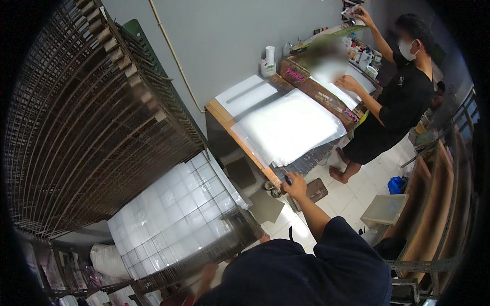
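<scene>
My right hand (295,187) is closed around a small dark object (288,179), its kind hard to make out, at the near corner of a work table (244,146). Just beyond it lies a stack of clear plastic sheets (291,127) with a bright white glare on top. A blurred bit of my left arm or hand (205,278) shows beside my dark shirt, low in the picture; its fingers cannot be made out. Close to it is a wire drying rack (168,224), its lower shelf covered with clear sheets and its upper shelves (87,127) tilted up.
A masked person (406,86) in black stands at the far bench, one hand raised, the other over a white sheet. Bottles and tubs (365,58) crowd that bench. Wooden shelving (429,199) and a pale box (385,209) stand at the right. Tins (275,193) sit below the table corner.
</scene>
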`<state>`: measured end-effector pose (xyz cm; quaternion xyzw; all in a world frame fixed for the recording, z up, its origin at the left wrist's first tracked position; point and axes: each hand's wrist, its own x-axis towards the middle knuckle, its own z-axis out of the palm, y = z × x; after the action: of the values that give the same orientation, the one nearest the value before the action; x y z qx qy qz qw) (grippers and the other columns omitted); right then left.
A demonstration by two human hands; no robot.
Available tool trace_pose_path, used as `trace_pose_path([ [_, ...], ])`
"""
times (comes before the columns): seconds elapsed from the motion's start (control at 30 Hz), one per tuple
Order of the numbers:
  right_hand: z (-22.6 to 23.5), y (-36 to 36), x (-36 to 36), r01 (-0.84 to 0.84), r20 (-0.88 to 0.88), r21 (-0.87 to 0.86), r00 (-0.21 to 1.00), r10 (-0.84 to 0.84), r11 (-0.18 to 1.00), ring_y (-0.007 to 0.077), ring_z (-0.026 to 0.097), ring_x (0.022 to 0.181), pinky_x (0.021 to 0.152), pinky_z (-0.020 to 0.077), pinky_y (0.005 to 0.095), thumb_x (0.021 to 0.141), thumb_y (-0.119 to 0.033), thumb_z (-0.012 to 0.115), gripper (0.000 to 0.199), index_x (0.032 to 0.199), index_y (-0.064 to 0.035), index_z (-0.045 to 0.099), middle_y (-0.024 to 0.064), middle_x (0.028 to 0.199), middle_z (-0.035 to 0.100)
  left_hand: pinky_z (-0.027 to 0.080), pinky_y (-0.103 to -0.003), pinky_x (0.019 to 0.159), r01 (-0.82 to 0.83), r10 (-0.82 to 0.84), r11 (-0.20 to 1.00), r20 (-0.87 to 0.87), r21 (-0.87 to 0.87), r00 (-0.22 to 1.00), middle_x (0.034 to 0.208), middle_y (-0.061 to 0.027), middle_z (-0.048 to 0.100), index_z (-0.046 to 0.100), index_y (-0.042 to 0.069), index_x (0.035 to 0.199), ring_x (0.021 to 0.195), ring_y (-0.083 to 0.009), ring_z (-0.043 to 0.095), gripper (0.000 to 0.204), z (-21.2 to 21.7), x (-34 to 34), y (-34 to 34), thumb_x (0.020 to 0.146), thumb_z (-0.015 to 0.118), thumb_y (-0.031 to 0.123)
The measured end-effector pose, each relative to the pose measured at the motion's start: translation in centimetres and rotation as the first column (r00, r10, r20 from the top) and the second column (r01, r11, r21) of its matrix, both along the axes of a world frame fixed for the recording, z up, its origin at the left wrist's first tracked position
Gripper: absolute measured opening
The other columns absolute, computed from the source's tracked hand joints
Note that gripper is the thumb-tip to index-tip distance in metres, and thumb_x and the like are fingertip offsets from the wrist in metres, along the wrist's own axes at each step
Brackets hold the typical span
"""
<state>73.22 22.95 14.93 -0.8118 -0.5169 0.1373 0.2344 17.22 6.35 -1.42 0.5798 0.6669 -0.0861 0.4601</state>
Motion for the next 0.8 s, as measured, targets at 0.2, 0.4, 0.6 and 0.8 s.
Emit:
trace_pose_path([
  [0.2,-0.9,5.9,3.3,0.613,-0.959,0.075,0.259,-0.111,0.786,0.0239,0.051,0.099,0.079,0.042,0.0409,0.077,-0.009,0.052,0.042,0.119,-0.01,0.046,0.012,0.11,0.054,0.039,-0.043,0.086,-0.143,0.143,0.99,-0.019,0.002,0.99,0.106,-0.0202,0.056,0.058,0.007,0.106,0.1,-0.0347,0.052,0.041,6.1,2.3,-0.3,0.08,0.052,0.038],
  [0.4,-0.1,10.7,8.1,0.782,-0.905,0.139,-0.149,0.399,0.607,0.0307,0.038,0.119,0.098,0.0308,0.0458,0.072,0.002,0.049,0.07,0.134,-0.0153,0.02,0.0156,0.132,0.033,0.047,-0.032,0.06,-0.193,0.2,0.965,-0.024,0.178,0.979,0.082,-0.013,0.062,0.057,-0.002,0.096,0.067,-0.0182,0.058,0.044,2.9,-0.3,-2.4,0.078,0.062,0.038],
  [0.6,-1.1,12.3,8.2,0.774,-0.745,0.094,-0.363,0.56,0.627,0.033,0.035,0.122,0.1,0.0308,0.0443,0.066,0.005,0.047,0.065,0.127,-0.0068,0.03,0.0166,0.131,0.035,0.048,-0.033,0.063,-0.342,0.346,0.929,-0.004,0.141,0.938,0.086,-0.0137,0.063,0.054,-0.002,0.105,0.074,-0.0206,0.06,0.049,4.3,0.0,-3.9,0.076,0.065,0.036],
  [0.8,-4.1,14.9,8.2,0.808,-0.806,-0.136,-0.426,0.41,0.573,0.0253,0.041,0.113,0.097,0.0346,0.0433,0.082,-0.008,0.051,0.028,0.109,-0.0037,0.046,0.0106,0.12,0.043,0.047,-0.032,0.065,-0.413,0.417,0.894,0.014,0.173,0.909,0.085,-0.0143,0.063,0.055,-0.001,0.105,0.074,-0.0195,0.06,0.046,9.0,1.8,-3.9,0.076,0.065,0.033],
])
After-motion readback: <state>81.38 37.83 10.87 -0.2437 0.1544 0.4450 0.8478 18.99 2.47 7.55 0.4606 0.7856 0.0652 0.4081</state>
